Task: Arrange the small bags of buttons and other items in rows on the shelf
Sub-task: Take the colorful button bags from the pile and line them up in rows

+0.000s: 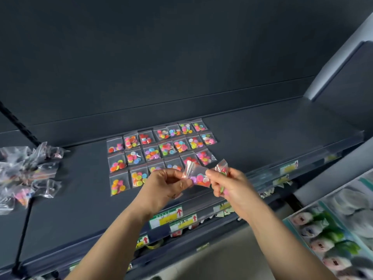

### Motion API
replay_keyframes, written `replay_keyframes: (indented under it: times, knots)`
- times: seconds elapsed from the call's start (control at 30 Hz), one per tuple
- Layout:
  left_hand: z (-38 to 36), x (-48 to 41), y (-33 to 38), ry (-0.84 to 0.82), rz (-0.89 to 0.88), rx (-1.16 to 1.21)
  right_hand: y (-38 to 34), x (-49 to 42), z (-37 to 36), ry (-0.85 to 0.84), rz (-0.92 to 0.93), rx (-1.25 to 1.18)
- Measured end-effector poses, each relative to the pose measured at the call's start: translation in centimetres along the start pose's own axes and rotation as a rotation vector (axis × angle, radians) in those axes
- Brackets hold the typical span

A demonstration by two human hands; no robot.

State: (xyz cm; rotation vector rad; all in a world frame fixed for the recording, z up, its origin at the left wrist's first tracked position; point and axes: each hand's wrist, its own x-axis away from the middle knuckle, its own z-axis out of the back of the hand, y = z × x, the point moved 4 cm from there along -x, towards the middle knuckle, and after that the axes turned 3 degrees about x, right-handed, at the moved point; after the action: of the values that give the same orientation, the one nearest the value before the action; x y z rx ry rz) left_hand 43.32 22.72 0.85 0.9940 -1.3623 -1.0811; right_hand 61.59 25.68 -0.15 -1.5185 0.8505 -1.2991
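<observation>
Plastic button bag (198, 178) in left grip (167, 184) and right grip (232, 186), perhaps over shelf (262, 134) edge.

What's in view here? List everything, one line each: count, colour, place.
shelf: one, dark grey, across the middle.
laid-out bags: about twenty, clear with multicoloured buttons, three rows on the shelf.
loose bags: a heap, clear, shelf's left end.
held bag: one, clear with coloured buttons, between both hands.
second bag: one, clear, in the right hand.
price labels: several, green and yellow with red arrows, shelf fronts.
packs: several, white and green, lower right; contents unclear.
left hand: one, pinches the held bag's left edge.
right hand: one, pinches its right edge, holds the second bag.
</observation>
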Motion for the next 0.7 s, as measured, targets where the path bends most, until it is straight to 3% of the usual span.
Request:
replay_keyframes:
  times: [0.23, 0.43, 0.7]
  knots:
    - [-0.2, -4.3, 0.5, 0.085, 0.013, -0.058, -0.4, -3.5, 2.8, -0.032, -0.016, 0.293]
    - [-1.7, -8.5, 1.6, 0.034, 0.015, -0.131, -1.9, -6.5, 4.5, 0.029, 0.019, 0.351]
    - [-3.1, -12.4, 1.2, 0.11, -0.023, -0.366, -2.0, -9.5, 7.7, 0.074, -0.044, 0.448]
